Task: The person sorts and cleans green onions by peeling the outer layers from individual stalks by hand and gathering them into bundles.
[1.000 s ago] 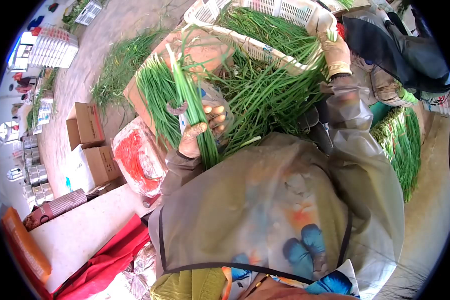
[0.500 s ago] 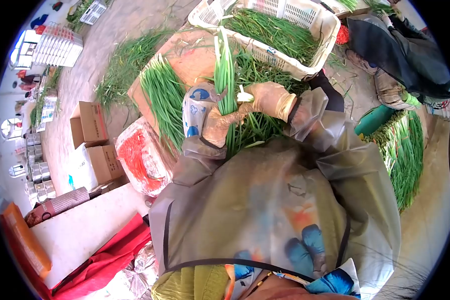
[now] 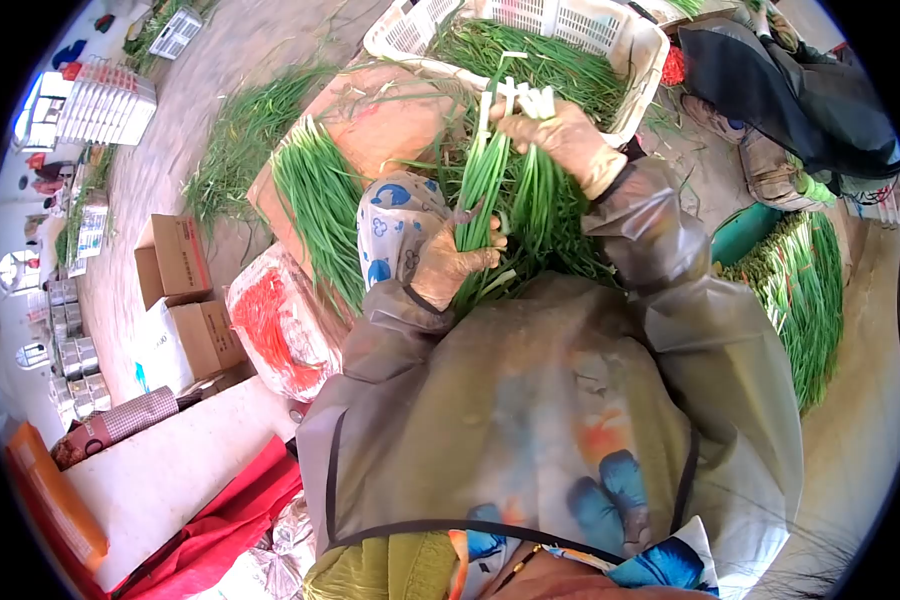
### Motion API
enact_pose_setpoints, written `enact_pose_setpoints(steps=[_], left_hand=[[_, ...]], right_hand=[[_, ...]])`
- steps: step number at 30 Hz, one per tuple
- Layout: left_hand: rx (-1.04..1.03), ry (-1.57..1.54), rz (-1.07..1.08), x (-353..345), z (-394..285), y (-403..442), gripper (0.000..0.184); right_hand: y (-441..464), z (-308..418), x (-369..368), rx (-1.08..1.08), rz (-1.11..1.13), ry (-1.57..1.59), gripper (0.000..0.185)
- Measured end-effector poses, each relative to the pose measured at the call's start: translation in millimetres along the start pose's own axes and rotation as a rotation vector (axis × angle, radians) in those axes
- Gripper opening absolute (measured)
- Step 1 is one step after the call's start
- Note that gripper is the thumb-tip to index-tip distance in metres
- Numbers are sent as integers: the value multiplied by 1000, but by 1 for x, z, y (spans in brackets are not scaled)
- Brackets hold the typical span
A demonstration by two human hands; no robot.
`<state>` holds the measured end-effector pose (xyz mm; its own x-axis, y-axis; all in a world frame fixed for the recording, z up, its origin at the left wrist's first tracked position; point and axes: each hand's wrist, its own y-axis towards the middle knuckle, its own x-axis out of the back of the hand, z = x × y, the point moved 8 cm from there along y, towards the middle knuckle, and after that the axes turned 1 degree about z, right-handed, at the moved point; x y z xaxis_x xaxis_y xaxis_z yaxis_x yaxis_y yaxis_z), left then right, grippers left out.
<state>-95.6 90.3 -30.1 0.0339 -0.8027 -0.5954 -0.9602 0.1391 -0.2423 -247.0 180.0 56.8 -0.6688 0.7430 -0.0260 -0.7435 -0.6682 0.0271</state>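
My left hand [image 3: 455, 258], in a stained tan glove, is closed around the lower part of a bunch of green chives [image 3: 483, 170], white ends up. A small dark curved piece [image 3: 464, 215] shows above its fingers; I cannot tell what it is. My right hand [image 3: 568, 138], also gloved, grips the white ends of more chives [image 3: 542, 205], whose leaves hang down. Loose greens lie beneath both hands, over my lap. To the left, a neat pile of chives [image 3: 315, 200] lies on a reddish-brown board [image 3: 400, 115].
A white plastic crate [image 3: 645, 75] holding greens stands ahead. Bundled chives [image 3: 810, 310] lie at right, near a co-worker in dark clothing [image 3: 785, 95]. Red ties [image 3: 270, 325] lie on a wrapped package at left, beside cardboard boxes [image 3: 175, 260]. Scattered greens [image 3: 240, 145] cover some floor.
My right hand has moved up and forward, away from my left hand, and now holds white chive ends. The chives at my left hand have spread and tilted right.
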Motion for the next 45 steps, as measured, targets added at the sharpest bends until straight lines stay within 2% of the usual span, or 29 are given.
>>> enact_pose_setpoints(steps=[1, 3, 5, 7, 9, 10, 11, 12, 13, 15, 16, 17, 20, 21, 24, 27, 28, 29, 31, 33, 35, 36, 38, 40, 41, 43, 45], left_hand=[[-1, 0, 2, -1, -1, -1, 59], [-45, 156, -15, 0, -10, -3, 54], [-71, 187, -38, -1, -25, -11, 52], [-231, 40, -24, 1, -43, -14, 47], [-239, 21, -69, 11, -43, -16, 45], [-174, -133, -72, 5, -45, -19, 43], [-110, -286, -76, 1, -43, -21, 42], [-111, -305, -71, 16, -32, -14, 38], [-118, -224, -124, 19, -36, -14, 38], [-58, -38, -129, 24, -34, -9, 40], [-49, -37, -131, 20, -34, -7, 46], [-49, -37, -131, 20, -32, -6, 46], [-130, 111, -2, 25, -23, 4, 51], [-127, 110, 1, 23, -22, 4, 51], [-66, 128, 10, 14, -19, 2, 56], [-62, 200, 31, 6, -21, 0, 60], [-90, 122, 43, -1, -26, -3, 49], [-91, 123, 40, -5, -31, -6, 49], [-27, -172, -51, 2, -33, -12, 54], [-9, -139, -2, 18, -32, -11, 58], [20, -38, 131, 22, -25, -9, 45], [22, -57, 72, 12, -33, -12, 31], [31, -73, 47, 20, -27, -12, 27], [42, -88, 22, 26, -21, -12, 22], [33, -45, 4, 28, -19, -13, 21], [16, -6, -20, 31, -18, -13, 20], [5, -18, -25, 33, -18, -15, 20]], right_hand=[[3, -9, -3, -43, 11, -57, 26], [3, -11, -2, 13, -45, 84, 23], [-3, -17, 3, -55, -88, 101, 19], [-7, -28, 5, -76, -85, 162, 19], [-9, -32, 4, -108, -55, 79, 19], [-10, -37, 5, -110, -54, 81, 19], [-10, -43, 6, -92, -54, 4, 19], [-9, -51, 9, -71, -53, -72, 20], [-5, -65, 24, -118, -110, -175, 23], [-1, -55, 55, -22, -275, -292, 31], [-2, -37, 65, 49, -403, -631, 41], [-8, -24, 73, 68, -503, -809, 45], [-5, -15, 80, 77, -564, -834, 40], [3, -30, 73, 2, -345, -434, 37], [3, -18, 14, -129, -49, -212, 31], [12, -30, -14, -82, 51, -130, 26], [11, -27, -16, -41, 47, -207, 22], [11, -28, -18, -39, 50, -205, 22], [7, -29, -29, -68, 168, -92, 20], [-4, -17, -38, -137, 259, 38, 19], [-15, -4, -32, -152, 266, 140, 22], [-22, -1, -25, -180, 233, 195, 26], [-33, 3, -12, -227, 157, 308, 34], [-34, -4, 2, -170, 133, 427, 38], [-37, -9, 9, -199, 93, 532, 35], [-35, -10, 14, -176, 167, 791, 30], [-36, 2, 29, -10, 139, 836, 25]])
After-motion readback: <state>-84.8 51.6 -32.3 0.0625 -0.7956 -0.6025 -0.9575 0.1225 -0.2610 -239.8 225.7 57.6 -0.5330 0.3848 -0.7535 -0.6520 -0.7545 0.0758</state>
